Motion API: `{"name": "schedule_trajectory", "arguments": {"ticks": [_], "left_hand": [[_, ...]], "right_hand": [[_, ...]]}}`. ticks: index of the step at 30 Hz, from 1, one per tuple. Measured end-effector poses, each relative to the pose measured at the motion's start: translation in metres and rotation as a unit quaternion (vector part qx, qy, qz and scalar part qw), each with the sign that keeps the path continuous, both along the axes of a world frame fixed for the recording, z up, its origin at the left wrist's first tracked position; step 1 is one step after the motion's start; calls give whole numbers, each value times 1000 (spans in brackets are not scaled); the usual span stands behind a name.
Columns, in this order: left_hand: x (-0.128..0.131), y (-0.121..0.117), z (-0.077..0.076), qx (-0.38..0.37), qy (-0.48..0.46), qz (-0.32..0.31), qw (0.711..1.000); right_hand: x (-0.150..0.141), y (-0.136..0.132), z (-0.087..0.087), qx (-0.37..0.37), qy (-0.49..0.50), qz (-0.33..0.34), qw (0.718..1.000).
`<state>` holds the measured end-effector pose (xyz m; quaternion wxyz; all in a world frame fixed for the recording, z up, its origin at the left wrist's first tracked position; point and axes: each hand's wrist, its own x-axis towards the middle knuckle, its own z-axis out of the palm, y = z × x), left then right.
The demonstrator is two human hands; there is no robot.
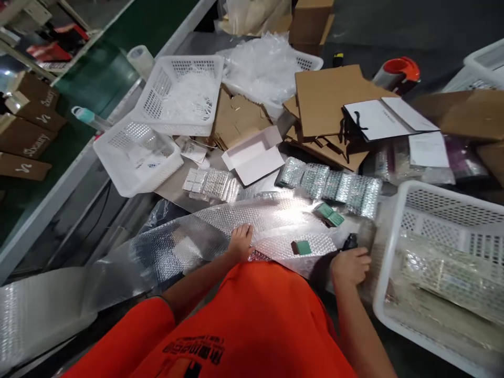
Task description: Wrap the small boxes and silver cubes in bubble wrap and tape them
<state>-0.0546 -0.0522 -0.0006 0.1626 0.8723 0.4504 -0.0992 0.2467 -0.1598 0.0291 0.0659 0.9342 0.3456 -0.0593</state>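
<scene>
My left hand (240,242) rests flat on a wide sheet of silver bubble wrap (220,231), its fingers spread and gripping nothing. A small green box (301,248) lies on the wrap to the right of that hand. My right hand (349,266) sits at the wrap's right end, curled around a small black object (349,242) whose lower part is hidden by my fingers. Just beyond it lie green packets (329,214), and a row of silver-wrapped packs (328,186) runs behind them.
A white plastic basket (394,210) of wrapped packs stands at my right. Further off are more white baskets (177,94), flattened cardboard (326,100), loose plastic film (260,68), a white box (252,157), an orange tape dispenser (396,75), and a green conveyor belt (94,79) at the far left.
</scene>
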Motion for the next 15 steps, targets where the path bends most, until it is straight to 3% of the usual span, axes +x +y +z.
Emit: {"name": "schedule_trajectory", "arguments": {"ticks": [3,4,6,9,10,12,15], "left_hand": [[9,-2,7,9,-6,10,1000],[14,-4,10,6,-15,7,1000],[27,-10,14,-30,-49,-18,998],[57,-22,15,-161,-128,-50,977],[69,-26,13,-216,-152,-25,964],[93,-32,8,-328,-187,98,921],[123,-35,-2,-445,-225,315,808]], "right_hand": [[-14,-7,0,110,13,-48,993],[-16,-7,1,128,28,-32,991],[-17,-5,3,122,63,-20,990],[-11,0,2,63,115,-44,990],[-7,2,0,47,128,-50,989],[1,3,-6,34,154,-58,986],[15,3,-14,40,210,-75,974]]}}
